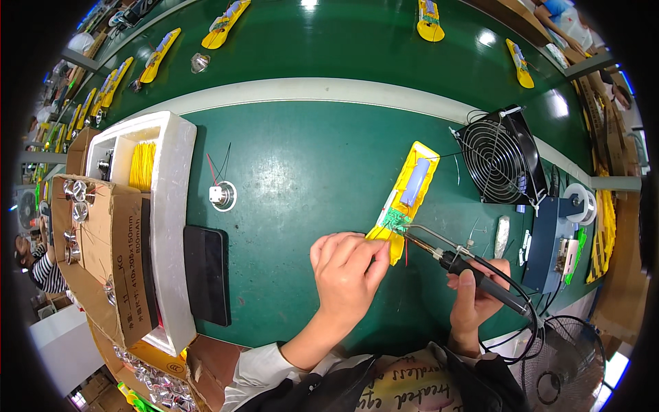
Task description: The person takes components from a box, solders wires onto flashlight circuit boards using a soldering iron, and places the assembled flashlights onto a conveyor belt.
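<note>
On the green bench lies a yellow plastic half-shell (421, 152), tilted up to the right. A purple cylindrical battery (414, 182) and a green circuit board (395, 219) sit inside it. My left hand (346, 271) is closed at the shell's near end, thumb and fingertips against its left edge. In my right hand (475, 296) is a soldering iron (495, 288) with a thin metal tube along its shaft. Its tip is at the near end of the circuit board; whether it touches, I cannot tell. A thin red wire hangs beside the shell.
A black fan (498, 159) and a blue-grey device with a solder spool (581, 204) stand right. Left are a lamp cup with wires (222, 196), a black phone (207, 275), a foam box (180, 147) and a carton (130, 257). More yellow shells (431, 31) lie across the far belt.
</note>
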{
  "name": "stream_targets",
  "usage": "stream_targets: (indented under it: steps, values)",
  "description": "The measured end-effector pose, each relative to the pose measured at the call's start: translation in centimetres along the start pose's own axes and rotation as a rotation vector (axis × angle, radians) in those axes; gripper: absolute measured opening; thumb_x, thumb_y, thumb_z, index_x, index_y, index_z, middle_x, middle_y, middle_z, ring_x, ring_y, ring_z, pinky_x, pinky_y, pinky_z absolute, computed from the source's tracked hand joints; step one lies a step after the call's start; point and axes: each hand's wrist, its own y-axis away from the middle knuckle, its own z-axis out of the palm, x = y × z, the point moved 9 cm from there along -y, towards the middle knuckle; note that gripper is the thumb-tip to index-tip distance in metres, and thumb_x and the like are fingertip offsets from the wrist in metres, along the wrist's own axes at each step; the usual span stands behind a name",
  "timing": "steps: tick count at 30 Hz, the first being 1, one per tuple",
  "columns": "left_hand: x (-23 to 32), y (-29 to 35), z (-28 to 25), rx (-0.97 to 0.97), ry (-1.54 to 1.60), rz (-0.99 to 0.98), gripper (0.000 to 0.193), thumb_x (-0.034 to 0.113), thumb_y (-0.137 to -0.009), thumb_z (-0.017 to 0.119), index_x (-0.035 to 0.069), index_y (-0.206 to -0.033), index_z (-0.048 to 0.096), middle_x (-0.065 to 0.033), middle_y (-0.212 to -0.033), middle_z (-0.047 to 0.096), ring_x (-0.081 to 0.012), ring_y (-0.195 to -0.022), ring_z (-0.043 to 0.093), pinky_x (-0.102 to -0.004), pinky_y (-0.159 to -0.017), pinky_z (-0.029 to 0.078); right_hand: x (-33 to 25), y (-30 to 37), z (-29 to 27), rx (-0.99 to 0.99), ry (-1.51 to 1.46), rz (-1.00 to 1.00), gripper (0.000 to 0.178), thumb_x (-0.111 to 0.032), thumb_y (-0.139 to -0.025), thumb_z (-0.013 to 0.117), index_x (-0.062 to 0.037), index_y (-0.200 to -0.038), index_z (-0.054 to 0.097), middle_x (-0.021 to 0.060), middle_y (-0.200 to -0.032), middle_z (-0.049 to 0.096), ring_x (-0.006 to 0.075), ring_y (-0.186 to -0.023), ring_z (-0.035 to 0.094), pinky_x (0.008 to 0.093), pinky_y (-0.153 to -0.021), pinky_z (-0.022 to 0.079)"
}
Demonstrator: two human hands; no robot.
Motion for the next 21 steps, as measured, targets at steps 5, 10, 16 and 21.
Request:
stream_targets:
  steps: [5,10,16,21]
  values:
    - [0.0,0.0,0.0,0.021,-0.005,0.01,0.01,0.005,-0.061,0.067,0.008,-0.066,0.059,-0.0022,-0.064,0.055,-0.0192,-0.068,0.055,-0.0316,-0.068,0.037,0.0,0.1,-1.5,0.063,-0.048,0.001,0.023,-0.009,-0.076,0.057,0.0046,-0.088,0.043,0.0107,-0.078,0.047,0.0124,-0.052,0.053,0.0215,-0.049,0.046]
    - [1.0,-0.4,0.3,0.023,-0.04,0.042,0.009,0.006,-0.063,0.066,0.008,-0.068,0.058,-0.001,-0.062,0.053,-0.0181,-0.063,0.051,-0.0315,-0.064,0.036,-0.7,0.5,-3.4,0.117,-0.073,0.004,0.023,-0.008,-0.076,0.057,0.0044,-0.089,0.042,0.0114,-0.082,0.045,0.0128,-0.053,0.053,0.022,-0.049,0.046]
    - [0.7,0.5,0.0,0.037,-0.14,0.033,0.009,0.009,-0.064,0.065,0.008,-0.07,0.059,-0.0005,-0.062,0.051,-0.0177,-0.061,0.049,-0.0311,-0.063,0.035,-0.2,2.0,-5.0,0.204,-0.182,0.053,0.017,0.0,-0.075,0.055,0.0033,-0.086,0.043,0.0102,-0.079,0.047,0.0131,-0.055,0.055,0.0221,-0.05,0.047]
    - [1.8,1.0,0.2,0.052,-0.143,0.109,0.008,0.011,-0.066,0.065,0.008,-0.072,0.06,-0.0007,-0.063,0.051,-0.0178,-0.064,0.049,-0.0313,-0.063,0.035,0.0,3.3,-6.7,0.212,-0.165,0.105,0.014,-0.001,-0.076,0.053,-0.0005,-0.085,0.042,0.0057,-0.066,0.05,0.0092,-0.051,0.053,0.0183,-0.047,0.043]
